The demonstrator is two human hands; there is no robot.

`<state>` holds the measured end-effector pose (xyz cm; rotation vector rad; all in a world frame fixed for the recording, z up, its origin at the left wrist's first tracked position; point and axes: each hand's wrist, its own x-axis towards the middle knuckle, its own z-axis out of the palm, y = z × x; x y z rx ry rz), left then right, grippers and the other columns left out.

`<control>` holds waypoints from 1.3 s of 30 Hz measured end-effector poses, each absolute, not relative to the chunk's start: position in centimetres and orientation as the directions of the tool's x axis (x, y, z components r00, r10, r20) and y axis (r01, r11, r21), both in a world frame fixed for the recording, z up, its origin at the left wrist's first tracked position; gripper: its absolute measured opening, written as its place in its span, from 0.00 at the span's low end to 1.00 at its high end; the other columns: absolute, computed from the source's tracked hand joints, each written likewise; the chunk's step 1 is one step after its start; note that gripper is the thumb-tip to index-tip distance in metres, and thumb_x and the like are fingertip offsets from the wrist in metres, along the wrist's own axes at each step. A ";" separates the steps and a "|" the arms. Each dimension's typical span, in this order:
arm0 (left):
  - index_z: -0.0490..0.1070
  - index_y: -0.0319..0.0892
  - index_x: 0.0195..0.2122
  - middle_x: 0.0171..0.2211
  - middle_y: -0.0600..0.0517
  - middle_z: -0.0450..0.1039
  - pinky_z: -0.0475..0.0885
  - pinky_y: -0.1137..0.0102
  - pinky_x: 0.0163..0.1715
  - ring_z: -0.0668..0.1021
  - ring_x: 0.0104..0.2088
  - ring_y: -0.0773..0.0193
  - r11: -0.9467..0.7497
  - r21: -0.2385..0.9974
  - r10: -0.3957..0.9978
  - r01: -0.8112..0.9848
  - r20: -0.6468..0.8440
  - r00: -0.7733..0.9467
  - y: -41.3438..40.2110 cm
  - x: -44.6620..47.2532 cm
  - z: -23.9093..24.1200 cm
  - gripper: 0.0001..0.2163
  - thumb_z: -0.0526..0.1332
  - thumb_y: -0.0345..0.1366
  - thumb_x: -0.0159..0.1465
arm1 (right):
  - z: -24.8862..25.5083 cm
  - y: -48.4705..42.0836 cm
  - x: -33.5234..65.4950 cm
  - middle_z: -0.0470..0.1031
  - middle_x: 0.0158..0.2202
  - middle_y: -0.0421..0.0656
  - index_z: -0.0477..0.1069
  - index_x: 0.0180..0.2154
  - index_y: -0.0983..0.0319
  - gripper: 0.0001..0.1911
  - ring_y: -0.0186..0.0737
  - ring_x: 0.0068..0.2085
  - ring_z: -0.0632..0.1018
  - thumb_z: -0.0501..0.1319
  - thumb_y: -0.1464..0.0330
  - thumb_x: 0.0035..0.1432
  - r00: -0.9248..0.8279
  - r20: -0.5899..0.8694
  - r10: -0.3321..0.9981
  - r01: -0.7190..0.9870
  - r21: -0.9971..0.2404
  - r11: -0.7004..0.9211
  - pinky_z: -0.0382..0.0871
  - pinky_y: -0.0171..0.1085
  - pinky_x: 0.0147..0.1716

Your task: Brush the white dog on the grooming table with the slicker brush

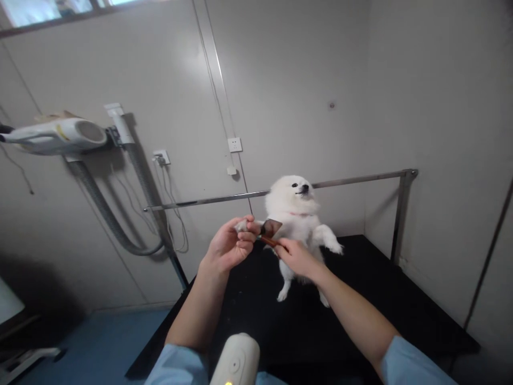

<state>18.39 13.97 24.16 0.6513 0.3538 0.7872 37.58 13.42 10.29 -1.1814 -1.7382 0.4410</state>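
Note:
A small white fluffy dog stands upright on its hind legs on a black grooming table. My left hand is closed around the dog's raised front paw. My right hand grips the reddish handle of a slicker brush, whose dark head rests against the held leg. The dog's other front paw hangs free to the right.
A metal rail runs along the back and right of the table. A white dryer nozzle sits at the bottom near my chest. A wall-mounted dryer with grey hoses hangs at the left. Blue floor lies lower left.

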 end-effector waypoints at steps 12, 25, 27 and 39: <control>0.67 0.36 0.30 0.22 0.53 0.61 0.59 0.84 0.11 0.63 0.14 0.78 0.443 0.705 0.775 -0.555 0.011 0.632 15.6 19.6 24.6 0.12 0.50 0.36 0.67 | 6.5 14.8 39.3 0.75 0.29 0.40 0.64 0.39 0.58 0.04 0.38 0.29 0.73 0.54 0.69 0.61 0.188 0.395 0.899 0.576 -0.786 0.225 0.59 0.36 0.29; 0.71 0.38 0.30 0.23 0.51 0.68 0.62 0.80 0.13 0.66 0.15 0.76 0.223 0.835 0.737 -0.504 0.194 0.647 14.6 23.7 29.1 0.13 0.55 0.41 0.66 | 2.2 15.7 36.9 0.75 0.23 0.37 0.61 0.38 0.60 0.11 0.30 0.15 0.68 0.61 0.64 0.56 0.198 -0.081 0.977 -0.305 -0.952 -0.017 0.57 0.29 0.15; 0.72 0.38 0.32 0.23 0.51 0.69 0.63 0.80 0.13 0.68 0.16 0.74 0.170 0.857 0.745 -0.487 0.212 0.632 14.9 24.5 29.6 0.13 0.55 0.42 0.66 | 2.6 15.6 36.6 0.77 0.24 0.38 0.62 0.40 0.60 0.14 0.30 0.16 0.70 0.63 0.63 0.55 0.183 -0.002 0.983 -0.378 -0.923 0.069 0.59 0.29 0.16; 0.72 0.38 0.33 0.25 0.50 0.70 0.66 0.79 0.16 0.71 0.20 0.71 -0.002 0.896 0.676 -0.444 0.328 0.659 16.2 29.4 30.8 0.12 0.56 0.41 0.65 | 3.2 17.2 37.9 0.75 0.25 0.38 0.67 0.36 0.61 0.14 0.32 0.24 0.75 0.67 0.61 0.52 0.283 0.056 0.958 -0.536 -0.819 0.206 0.63 0.29 0.21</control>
